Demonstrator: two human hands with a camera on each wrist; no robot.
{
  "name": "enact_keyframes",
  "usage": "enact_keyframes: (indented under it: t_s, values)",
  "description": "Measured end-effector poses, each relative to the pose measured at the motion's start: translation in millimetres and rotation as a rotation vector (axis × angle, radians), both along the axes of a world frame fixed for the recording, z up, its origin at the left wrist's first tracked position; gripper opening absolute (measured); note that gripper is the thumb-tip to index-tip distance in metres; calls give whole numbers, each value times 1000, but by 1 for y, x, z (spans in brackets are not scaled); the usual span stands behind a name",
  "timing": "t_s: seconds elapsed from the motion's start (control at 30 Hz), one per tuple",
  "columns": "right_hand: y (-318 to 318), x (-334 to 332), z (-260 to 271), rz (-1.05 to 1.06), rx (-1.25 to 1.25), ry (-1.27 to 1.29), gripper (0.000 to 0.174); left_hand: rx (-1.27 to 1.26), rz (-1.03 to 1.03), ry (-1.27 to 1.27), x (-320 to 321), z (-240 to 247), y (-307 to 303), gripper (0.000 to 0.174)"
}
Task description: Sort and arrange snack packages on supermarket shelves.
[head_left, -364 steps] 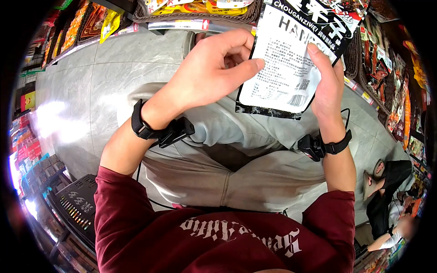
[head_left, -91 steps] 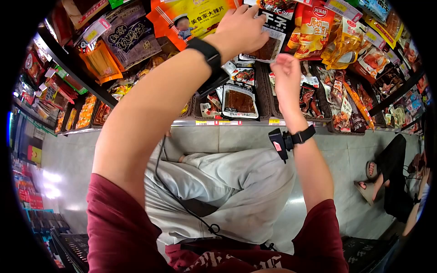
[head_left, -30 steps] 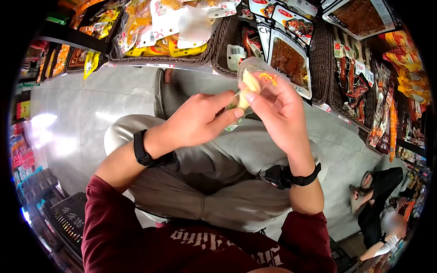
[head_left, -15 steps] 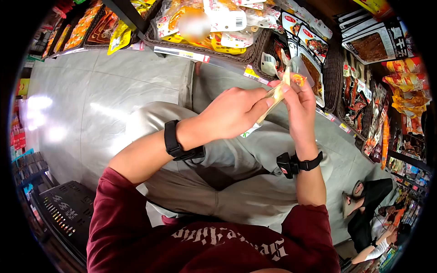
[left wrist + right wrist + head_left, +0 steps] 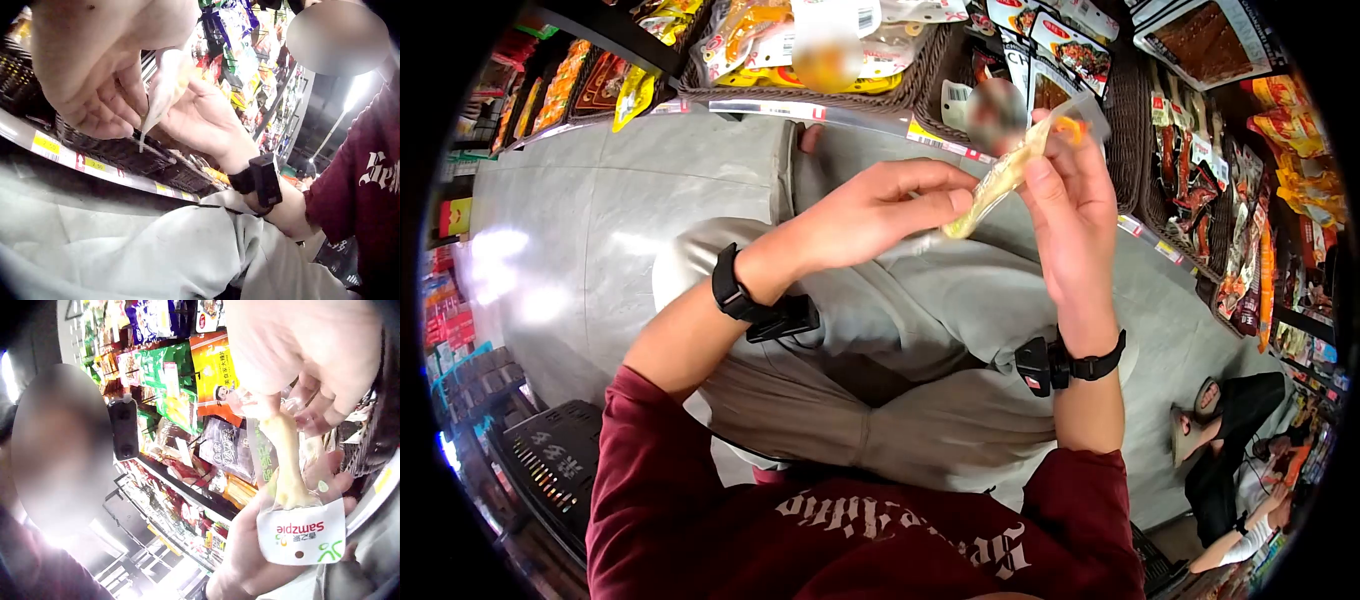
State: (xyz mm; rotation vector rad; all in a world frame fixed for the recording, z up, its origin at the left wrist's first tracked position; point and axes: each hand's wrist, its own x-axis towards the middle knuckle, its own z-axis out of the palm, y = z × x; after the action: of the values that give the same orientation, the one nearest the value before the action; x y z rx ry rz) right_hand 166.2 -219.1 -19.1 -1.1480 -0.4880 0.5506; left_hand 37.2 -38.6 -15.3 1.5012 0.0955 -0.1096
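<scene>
A clear pouch (image 5: pixel 1003 178) with a pale, elongated food piece and a white printed header lies between the two hands. My right hand (image 5: pixel 1077 225) pinches its upper end between thumb and fingers, seen also in the right wrist view, where the hand (image 5: pixel 306 353) is above the pouch (image 5: pixel 287 456). My left hand (image 5: pixel 865 218) is at the lower end, thumb and fingers apart and loosely bent, touching or close beside the plastic. Behind the header (image 5: pixel 301 532), part of the left hand (image 5: pixel 240 556) shows. The left wrist view has the pouch (image 5: pixel 167 90) edge-on.
Wicker baskets (image 5: pixel 910 95) of packaged snacks line the low shelf in front, with price tags (image 5: pixel 945 143) along its edge. Hanging black-and-white packs (image 5: pixel 1205 40) are at the upper right. A black crate (image 5: pixel 550 465) stands at the lower left. Another person (image 5: pixel 1245 470) is at the right.
Since half a second ago, my left hand has loosened its pinch on the pouch, thumb and fingers parting. The right hand keeps hold. The black-and-white pack held earlier is out of my hands.
</scene>
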Motion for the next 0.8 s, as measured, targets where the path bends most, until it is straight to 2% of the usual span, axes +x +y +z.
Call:
enact_keyframes:
  t_s: [0.03,0.07,0.13,0.2,0.27,0.33,0.37,0.4,0.47,0.5,0.63,0.73,0.8]
  values:
    - [-2,-1,1,42,13,9,36,-151,-70,33,0,1,-2,34]
    - [0,-2,6,85,29,-2,36,-152,-70,34,0,-1,-1,34]
    - [2,-9,7,112,68,23,36,-243,-222,59,1,-6,1,43]
    - [5,-13,13,183,74,167,36,-242,-222,63,1,-5,1,43]
    - [8,-10,9,121,18,109,37,-250,-170,93,1,-3,0,28]
    - [6,-7,2,21,-72,23,42,-275,-116,57,2,-11,5,23]
    - [7,-9,2,-8,-88,10,39,-297,-65,13,3,-13,6,20]
    - [7,-10,3,-6,-88,13,39,-297,-64,16,3,-9,4,20]
    - [6,-8,8,47,-77,193,32,-301,128,39,5,5,0,17]
    - [3,-10,4,38,-88,241,30,-284,137,-25,7,1,0,19]
    - [11,-18,-2,92,-164,79,28,-174,149,-98,2,-2,3,20]
    - [12,-17,-5,179,-192,112,27,-114,123,-64,0,-2,10,17]
    - [13,-18,-6,163,-183,113,26,-136,166,-98,3,-9,7,17]
